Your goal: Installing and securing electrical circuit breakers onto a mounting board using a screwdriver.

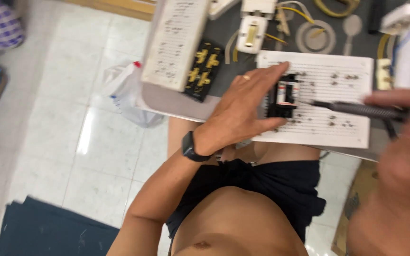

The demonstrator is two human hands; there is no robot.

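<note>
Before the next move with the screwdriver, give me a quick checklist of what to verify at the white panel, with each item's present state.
1. Left hand steadies the small black component on the white slotted panel: ok, fingers rest on both sides of it.
2. Screwdriver tip at the component: ok, it points at its right edge.
3. Tip seated in a screw: cannot tell, too small.
4. Right hand grip on the screwdriver: cannot tell, blurred.
5. Panel fully supported by the table: not ok, its near edge overhangs toward the lap.
6. Second white panel and black-and-gold part out of the way: ok, both lie to the left.
</note>
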